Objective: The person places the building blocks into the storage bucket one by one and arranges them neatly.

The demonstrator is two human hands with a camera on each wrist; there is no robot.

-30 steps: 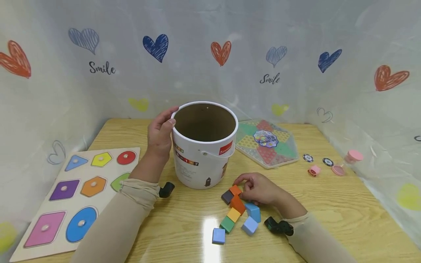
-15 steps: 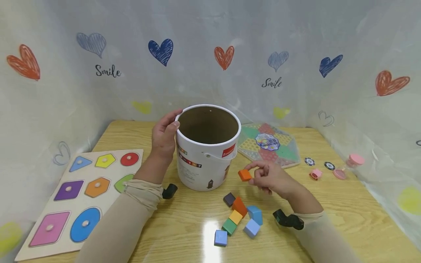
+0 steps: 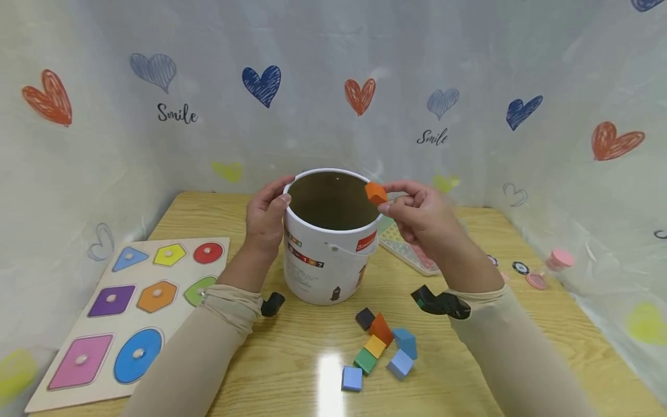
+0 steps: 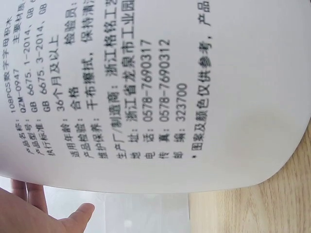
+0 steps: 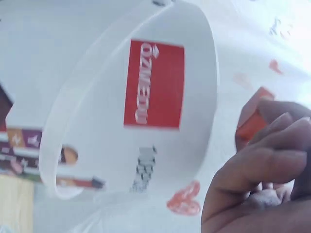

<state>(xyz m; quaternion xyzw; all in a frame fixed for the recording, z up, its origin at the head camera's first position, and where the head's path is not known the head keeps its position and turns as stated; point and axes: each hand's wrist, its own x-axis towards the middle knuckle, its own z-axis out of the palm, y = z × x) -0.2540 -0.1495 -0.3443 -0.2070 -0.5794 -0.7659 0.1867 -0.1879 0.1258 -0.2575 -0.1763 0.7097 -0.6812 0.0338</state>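
Note:
A white printed bucket (image 3: 312,272) stands upright in the middle of the table, its brown inside facing up. My left hand (image 3: 264,217) holds it at the left rim, thumb over the edge; the left wrist view shows the printed wall (image 4: 160,97) up close. Between thumb and fingers, my right hand (image 3: 424,211) pinches an orange block (image 3: 376,193) right at the bucket's right rim. The right wrist view shows this orange block (image 5: 252,119) beside the rim. Below the bucket lie several blocks, among them a green block (image 3: 366,361), a dark block (image 3: 365,318) and a red-orange block (image 3: 381,330).
At the left lies a wooden shape puzzle board (image 3: 122,266) with knobbed pieces. A Chinese checkers board (image 3: 411,255) lies behind the right hand, partly hidden. Farther right are a poker chip (image 3: 520,268) and a pink-capped sand timer (image 3: 552,269). A printed curtain (image 3: 312,133) encloses the table.
My right hand has picked the orange block out of the group and carried it up to the bucket's right rim. The left hand keeps its hold on the bucket.

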